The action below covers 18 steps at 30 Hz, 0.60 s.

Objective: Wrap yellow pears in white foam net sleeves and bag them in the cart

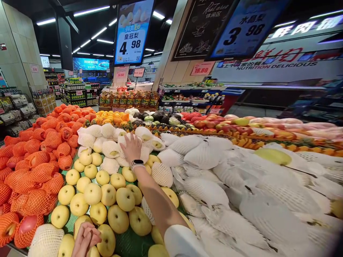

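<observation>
Fruit display, sloping, seen from above; two bare hands among the pears.

Item: right hand point(131, 146), palm down, fingers spread and unclenched, reaching across the bay to a cluster of foam-netted pears point(109, 149) at its far end. It appears to lie on the nets; whether any pear is gripped beneath the palm cannot be told. A watch point(138, 162) sits at the wrist.

Item: left hand point(87, 238), low at the near edge, fingers loosely curled beside the bare pears point(92, 193); no fruit shows in it, though the inside of the curl is hidden, so its grasp cannot be told. Its place close to the body suggests a hand kept back while the other arm stretches.

Item: bare pears, yellow, mostly spaced on a green liner point(128, 244), probably so that none bruises its neighbour (the netted ones are heaped closer, presumably because the foam cushions them).

Adjoining: orange-netted fruit point(45, 167) along the left; white-wrapped fruit point(206, 153) piled on the right. Above: a price screen point(131, 43), hung high, likely for reading across the aisle
</observation>
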Tool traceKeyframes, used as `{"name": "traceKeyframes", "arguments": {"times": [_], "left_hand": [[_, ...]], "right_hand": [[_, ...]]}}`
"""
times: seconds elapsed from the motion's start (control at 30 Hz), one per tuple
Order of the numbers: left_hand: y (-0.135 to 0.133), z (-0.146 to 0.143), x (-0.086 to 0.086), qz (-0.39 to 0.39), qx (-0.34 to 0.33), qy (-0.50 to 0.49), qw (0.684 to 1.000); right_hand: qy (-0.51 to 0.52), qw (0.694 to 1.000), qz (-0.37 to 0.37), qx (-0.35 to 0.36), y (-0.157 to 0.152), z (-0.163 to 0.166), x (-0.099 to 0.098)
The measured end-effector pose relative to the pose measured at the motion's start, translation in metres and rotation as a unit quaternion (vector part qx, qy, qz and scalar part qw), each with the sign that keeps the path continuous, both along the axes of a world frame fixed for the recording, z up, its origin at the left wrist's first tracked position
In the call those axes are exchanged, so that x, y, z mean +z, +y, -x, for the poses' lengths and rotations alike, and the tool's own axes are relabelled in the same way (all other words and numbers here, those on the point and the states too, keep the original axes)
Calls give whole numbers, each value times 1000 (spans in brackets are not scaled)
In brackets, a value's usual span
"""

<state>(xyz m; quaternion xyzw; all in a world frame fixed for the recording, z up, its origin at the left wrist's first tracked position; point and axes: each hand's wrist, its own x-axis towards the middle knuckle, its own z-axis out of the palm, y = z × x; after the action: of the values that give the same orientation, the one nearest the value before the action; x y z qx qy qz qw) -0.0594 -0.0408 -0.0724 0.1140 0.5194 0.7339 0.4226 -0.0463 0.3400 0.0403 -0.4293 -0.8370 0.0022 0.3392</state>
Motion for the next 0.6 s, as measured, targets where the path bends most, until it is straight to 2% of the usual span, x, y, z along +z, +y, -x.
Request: {"name": "traceKeyframes", "arguments": {"times": [0.1, 0.2, 0.27, 0.3, 0.33, 0.37, 0.4, 0.47, 0.6], "left_hand": [[3, 7, 7, -34, -84, 96, 991], [7, 35, 29, -22, -120, 281, 952], [20, 66, 51, 26, -108, 445, 889], [33, 83, 64, 54, -103, 533, 838], [50, 100, 77, 85, -83, 630, 768], [71, 116, 89, 122, -71, 720, 680], [95, 130, 100, 133, -66, 744, 651], [147, 153, 116, 145, -63, 771, 617], [234, 176, 127, 153, -97, 819, 544]], "right_hand": [[-9, 1000, 2, 14, 0, -1, -16], [-1, 1000, -7, 23, 1, -10, -23], [8, 999, -26, 34, -1, -17, -22], [10, 998, -37, 42, -4, -20, -20], [10, 997, -48, 52, -8, -23, -18], [5, 996, -59, 65, -14, -24, -16], [-2, 994, -68, 81, -21, -24, -14], [-25, 990, -83, 113, -37, -23, -11], [-81, 977, -105, 166, -67, -13, -7]]}}
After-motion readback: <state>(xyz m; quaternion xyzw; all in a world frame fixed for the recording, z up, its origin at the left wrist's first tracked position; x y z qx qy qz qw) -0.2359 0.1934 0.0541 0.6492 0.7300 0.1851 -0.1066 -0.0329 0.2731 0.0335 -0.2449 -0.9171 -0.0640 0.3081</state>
